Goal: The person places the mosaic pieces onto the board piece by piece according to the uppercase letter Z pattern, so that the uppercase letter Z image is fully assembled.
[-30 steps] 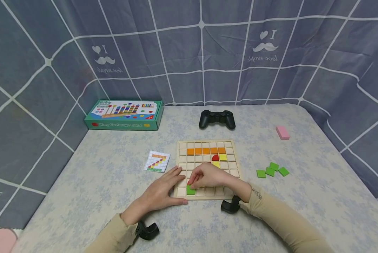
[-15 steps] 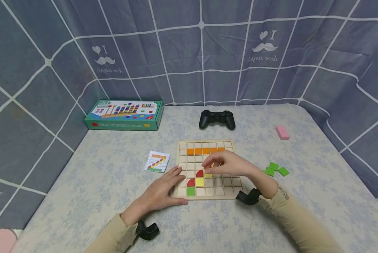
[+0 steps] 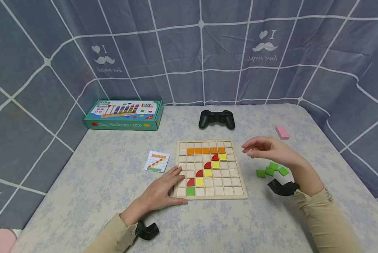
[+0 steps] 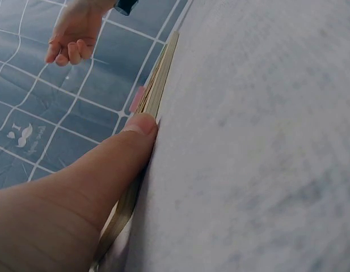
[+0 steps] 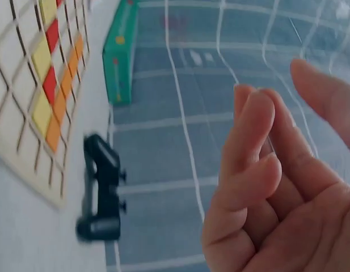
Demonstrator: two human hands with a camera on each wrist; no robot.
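A wooden grid board (image 3: 218, 191) lies in front of me. It bears a row of orange square tiles (image 3: 206, 151), a diagonal of red quarter-round tiles (image 3: 207, 165) beside yellow square tiles (image 3: 208, 173), and one green tile (image 3: 190, 191) at the lower left. My left hand (image 3: 160, 188) rests at the board's lower left corner, fingertips on its left side and thumb (image 4: 123, 153) along its front edge. My right hand (image 3: 274, 151) is in the air right of the board, fingers loosely bent and holding nothing. Several loose green square tiles (image 3: 270, 171) lie on the table just below it.
Left of the board lies a pattern card (image 3: 157, 161) with a coloured figure on a grid. A green game box (image 3: 124, 115) stands at the back left, a black game controller (image 3: 217, 118) behind the board, a pink block (image 3: 282, 133) at the back right. A grid-patterned curtain (image 3: 189, 52) encloses the table.
The right hand has let go of the green tile, now lying in the lower left cell, and moved right off the board towards the loose green tiles. The left hand has stayed put.
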